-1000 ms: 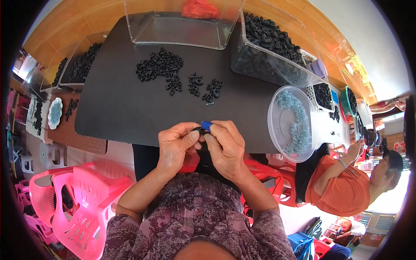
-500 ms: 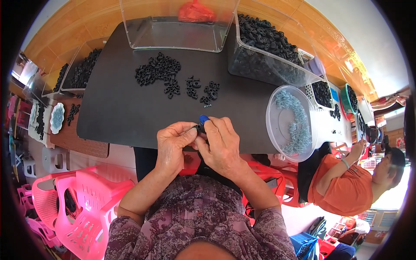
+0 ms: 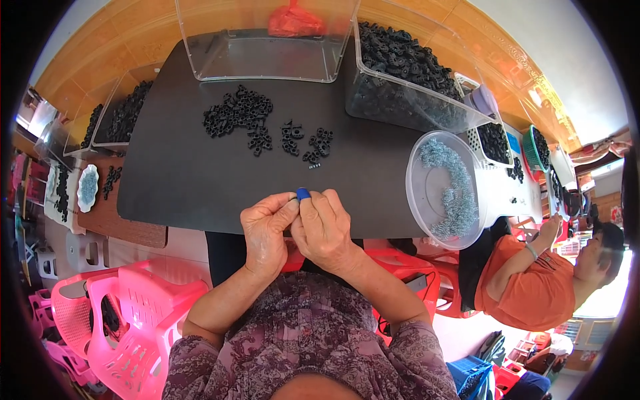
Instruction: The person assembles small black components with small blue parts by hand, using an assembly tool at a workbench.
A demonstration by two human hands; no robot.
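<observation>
Over the table's near edge, my left hand (image 3: 268,230) and my right hand (image 3: 323,230) meet, fingers pinched together. A small black plastic part is between them, now almost wholly covered by the fingertips. A blue finger cover (image 3: 303,193) sits on my right index finger. Beyond my hands lies a short row of tiny silvery pieces (image 3: 315,166), perhaps springs. Just behind it are two small clusters of black plastic parts, a right cluster (image 3: 320,143) and a left cluster (image 3: 291,138). Farther back spreads a larger pile of black parts (image 3: 237,113).
An open clear bin (image 3: 267,79) stands at the dark table's (image 3: 180,180) back, beside a bin full of black parts (image 3: 407,110). On the right is a round clear tub (image 3: 415,193) with silvery-blue small pieces. A person in orange (image 3: 527,283) sits to the right; pink chairs (image 3: 143,300) stand left.
My hands have drawn closer together, and my right index finger has come down over the black part, hiding it. The table scene has shifted slightly in view.
</observation>
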